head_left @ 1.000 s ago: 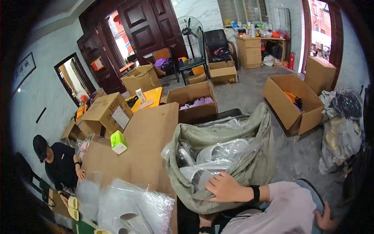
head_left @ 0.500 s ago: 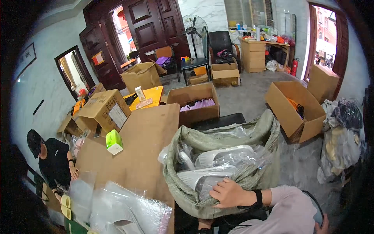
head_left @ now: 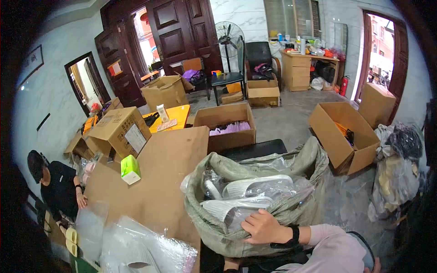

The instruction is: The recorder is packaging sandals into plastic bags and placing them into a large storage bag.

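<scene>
A grey-green woven sack (head_left: 211,241) stands open in front of me. White ribbed slippers (head_left: 236,207) in clear plastic bags lie inside it. From the lower right, my right hand (head_left: 265,228), with a black band at the wrist, closes its curled fingers over the sack's near rim, beside the closest slipper. Only a bit of my left hand (head_left: 233,263) shows at the lower edge below the sack; its fingers are hidden. On the cardboard-covered table (head_left: 159,191) to the left, clear plastic bags (head_left: 150,241) lie with a pale slipper among them.
At the left table edge a person (head_left: 59,186) in black works beside yellow slippers (head_left: 71,241). A green-white packet (head_left: 130,169) and a large carton (head_left: 119,132) stand on the table. Open cartons (head_left: 337,132) sit beyond the sack. At right are plastic-wrapped bundles (head_left: 396,177).
The view has shifted slightly. The sack and my right hand appear a little farther left, with the hand still on the rim. The person in black stays at the table's left edge.
</scene>
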The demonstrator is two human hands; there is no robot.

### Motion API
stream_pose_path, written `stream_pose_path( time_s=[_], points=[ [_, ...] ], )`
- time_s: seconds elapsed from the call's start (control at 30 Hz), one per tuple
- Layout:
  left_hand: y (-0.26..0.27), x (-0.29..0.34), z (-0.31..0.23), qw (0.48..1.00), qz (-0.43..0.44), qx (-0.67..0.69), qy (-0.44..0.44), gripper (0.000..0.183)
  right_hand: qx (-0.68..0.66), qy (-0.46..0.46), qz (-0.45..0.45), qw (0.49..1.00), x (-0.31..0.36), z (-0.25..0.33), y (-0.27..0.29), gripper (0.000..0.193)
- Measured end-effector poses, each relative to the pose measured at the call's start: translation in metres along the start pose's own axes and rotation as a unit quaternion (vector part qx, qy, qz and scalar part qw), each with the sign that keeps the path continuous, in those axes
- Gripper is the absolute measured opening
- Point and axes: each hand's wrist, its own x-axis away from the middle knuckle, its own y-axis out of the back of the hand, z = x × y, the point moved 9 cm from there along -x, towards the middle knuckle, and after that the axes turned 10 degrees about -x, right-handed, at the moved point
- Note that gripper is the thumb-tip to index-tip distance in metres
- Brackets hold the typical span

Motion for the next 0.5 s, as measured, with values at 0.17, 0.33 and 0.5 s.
stream_pose_path(
  time_s=[0.17, 0.33, 0.5],
  points=[
    [0.033, -0.013, -0.05, 1.0, 0.007, -0.008, 0.024, 0.057, 0.044, -0.049, 0.023, 0.998, 0.003, -0.009, -0.008, 0.055],
    [0.034, -0.02, -0.112, 0.823, -0.086, 0.488, 0.278, 0.057, 0.011, -0.089, -0.067, 0.994, -0.013, 0.033, 0.023, 0.06],
    [0.064, 0.01, -0.13, 0.813, -0.18, 0.49, 0.258, 0.048, -0.253, 0.053, -0.047, 0.965, -0.011, 0.123, 0.009, 0.053]
  ],
)
